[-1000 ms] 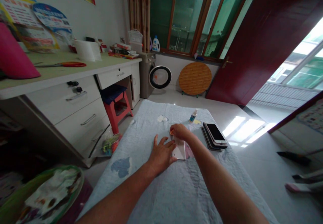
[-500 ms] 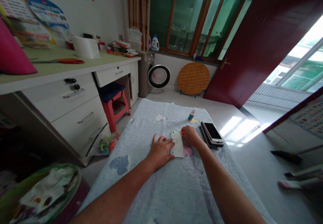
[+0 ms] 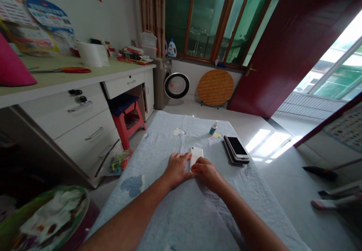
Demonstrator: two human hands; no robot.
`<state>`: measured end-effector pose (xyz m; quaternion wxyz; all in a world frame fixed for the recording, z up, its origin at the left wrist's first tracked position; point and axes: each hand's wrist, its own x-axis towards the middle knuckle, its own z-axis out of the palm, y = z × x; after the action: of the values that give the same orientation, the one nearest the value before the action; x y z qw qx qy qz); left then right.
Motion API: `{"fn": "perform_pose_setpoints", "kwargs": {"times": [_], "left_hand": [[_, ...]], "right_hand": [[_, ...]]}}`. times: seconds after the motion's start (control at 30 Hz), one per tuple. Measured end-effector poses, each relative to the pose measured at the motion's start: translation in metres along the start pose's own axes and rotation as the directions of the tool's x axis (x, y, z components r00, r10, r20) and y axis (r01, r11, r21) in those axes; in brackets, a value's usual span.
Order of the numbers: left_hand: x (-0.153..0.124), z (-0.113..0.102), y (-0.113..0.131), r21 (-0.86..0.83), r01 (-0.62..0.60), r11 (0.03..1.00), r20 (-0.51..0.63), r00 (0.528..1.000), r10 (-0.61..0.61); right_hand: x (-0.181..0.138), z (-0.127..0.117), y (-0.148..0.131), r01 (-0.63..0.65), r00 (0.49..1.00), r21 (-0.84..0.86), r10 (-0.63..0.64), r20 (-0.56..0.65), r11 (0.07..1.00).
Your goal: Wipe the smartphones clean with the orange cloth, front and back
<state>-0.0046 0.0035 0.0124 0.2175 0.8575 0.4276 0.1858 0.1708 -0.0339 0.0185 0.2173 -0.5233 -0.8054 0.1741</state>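
A white phone [image 3: 197, 152] lies back side up on the cloth-covered table, its camera end away from me. My left hand [image 3: 177, 169] holds it by the left edge, fingertips at the upper side and thumb near the lower end. My right hand [image 3: 207, 171] is pinched over the lower part of the phone and hides it. A bit of orange shows at its fingertips; what kind of thing it is I cannot make out. Farther back stands a small spray bottle [image 3: 213, 129]. To the right is a stack of phones or tablets [image 3: 237, 147], the top one screen up.
A pale blue patterned cloth [image 3: 169, 209] covers the table. At left are a desk with drawers [image 3: 85, 117], a red stool [image 3: 132, 128] and a waste bin [image 3: 88, 205]. Behind are a washing machine with its door open [image 3: 177, 86] and a round wooden tabletop [image 3: 216, 87].
My right hand has moved left and nearer, from beside the phone's upper right edge onto its lower part. My left fingers have drawn closer together at the phone's left edge.
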Motion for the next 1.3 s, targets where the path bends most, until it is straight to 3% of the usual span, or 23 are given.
{"fn": "perform_pose_setpoints", "kwargs": {"times": [0.1, 0.27, 0.43, 0.57, 0.63, 0.73, 0.9, 1.13, 1.3], "left_hand": [[0.002, -0.001, -0.001, -0.074, -0.012, 0.997, -0.009, 1.000, 0.011], [0.000, 0.000, -0.002, -0.251, 0.020, 0.968, 0.013, 1.000, -0.017], [0.000, 0.008, -0.009, -0.279, -0.015, 0.960, -0.015, 1.000, 0.011], [0.003, 0.013, -0.016, -0.232, -0.139, 0.963, -0.134, 0.985, 0.110], [0.004, 0.011, -0.018, -0.214, -0.167, 0.963, -0.136, 0.981, 0.140], [0.005, 0.006, -0.020, -0.217, -0.195, 0.957, -0.012, 0.980, 0.197], [0.008, -0.002, -0.024, -0.187, -0.147, 0.971, 0.152, 0.973, 0.176], [0.007, -0.004, -0.017, -0.111, -0.117, 0.987, 0.165, 0.977, 0.134], [0.005, -0.002, -0.012, -0.051, -0.139, 0.989, 0.118, 0.983, 0.144]], "right_hand": [[0.008, -0.001, 0.007, -0.013, 1.000, -0.026, 0.012, -0.021, 1.000], [0.054, -0.003, 0.032, -0.108, 0.993, -0.142, 0.100, -0.063, 0.984], [0.076, 0.000, 0.036, -0.174, 0.983, -0.175, 0.161, -0.091, 0.969], [0.060, 0.004, 0.018, -0.137, 0.990, -0.181, 0.129, -0.054, 0.974], [0.047, 0.006, 0.007, -0.092, 0.996, -0.160, 0.090, -0.017, 0.983], [0.027, 0.008, -0.010, -0.042, 0.998, -0.108, 0.046, 0.034, 0.993], [0.001, -0.001, -0.024, -0.014, 0.998, -0.062, 0.018, 0.061, 0.998], [-0.017, -0.019, -0.004, -0.115, 0.991, 0.007, 0.114, 0.067, 0.993], [0.006, -0.017, 0.021, -0.179, 0.984, -0.060, 0.177, -0.034, 0.982]]}}
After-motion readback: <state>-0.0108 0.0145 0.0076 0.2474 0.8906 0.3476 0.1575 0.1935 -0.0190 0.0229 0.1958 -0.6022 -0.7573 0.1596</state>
